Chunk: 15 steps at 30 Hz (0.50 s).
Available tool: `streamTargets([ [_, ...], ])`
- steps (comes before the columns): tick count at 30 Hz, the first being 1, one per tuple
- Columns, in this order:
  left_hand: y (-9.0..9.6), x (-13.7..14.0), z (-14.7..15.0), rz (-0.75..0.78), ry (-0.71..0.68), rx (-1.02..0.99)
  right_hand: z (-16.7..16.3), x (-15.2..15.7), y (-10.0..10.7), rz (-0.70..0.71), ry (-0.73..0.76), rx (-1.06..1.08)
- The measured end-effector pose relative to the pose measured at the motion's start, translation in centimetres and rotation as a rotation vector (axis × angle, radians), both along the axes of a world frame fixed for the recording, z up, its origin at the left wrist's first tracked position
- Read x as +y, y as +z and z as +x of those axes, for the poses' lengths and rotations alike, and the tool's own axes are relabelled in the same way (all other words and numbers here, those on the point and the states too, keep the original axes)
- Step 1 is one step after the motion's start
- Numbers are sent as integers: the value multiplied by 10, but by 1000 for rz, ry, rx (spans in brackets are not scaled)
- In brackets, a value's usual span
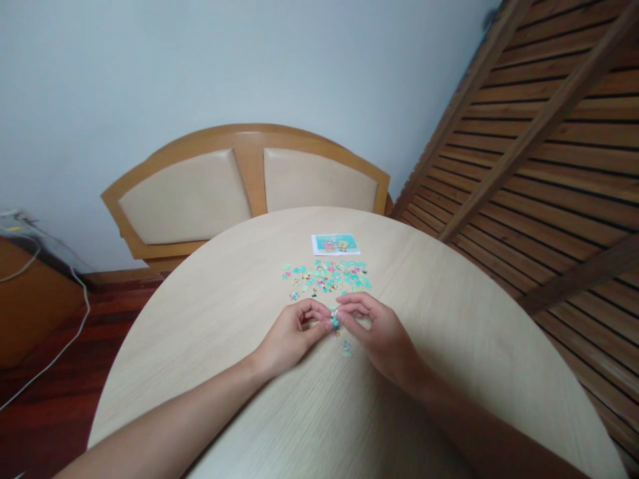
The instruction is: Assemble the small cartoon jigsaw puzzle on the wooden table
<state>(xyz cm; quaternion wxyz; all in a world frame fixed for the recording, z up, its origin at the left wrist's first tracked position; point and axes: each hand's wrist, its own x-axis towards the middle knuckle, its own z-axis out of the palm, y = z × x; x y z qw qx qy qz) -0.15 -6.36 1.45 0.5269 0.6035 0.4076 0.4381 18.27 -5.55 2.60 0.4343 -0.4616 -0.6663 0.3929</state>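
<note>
My left hand [298, 330] and my right hand [375, 330] meet over the near middle of the table, fingertips pinched together. Between them are small turquoise jigsaw puzzle pieces [335, 321], partly covered by the fingers, so I cannot tell how many there are or whether they interlock. Just below the fingertips, a pale greenish puzzle piece [347, 348] lies on the tabletop near my right wrist. Beyond my hands spreads a loose pile of puzzle pieces [332, 275] in turquoise, pink and yellow. Behind the pile lies a picture sheet [335, 244] with cartoon figures on turquoise.
The round pale wood table [200, 346] fills the foreground. A bench back [184, 196] with cream panels stands behind it against the wall. Slatted wood [539, 146] slants along the right side. At the left, a white cable [74, 332] hangs beside a brown cabinet [30, 299].
</note>
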Motion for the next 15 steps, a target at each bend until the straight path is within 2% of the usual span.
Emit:
streamTargets([
  [6,-2,-3,3,-66,5,-104,-1,1,3,-32,79,20],
  [12,-7,-1,3,-18,23,-88,2,1,6,-14,160,-38],
  [15,-7,0,2,31,32,-20,3,3,3,-75,183,30],
])
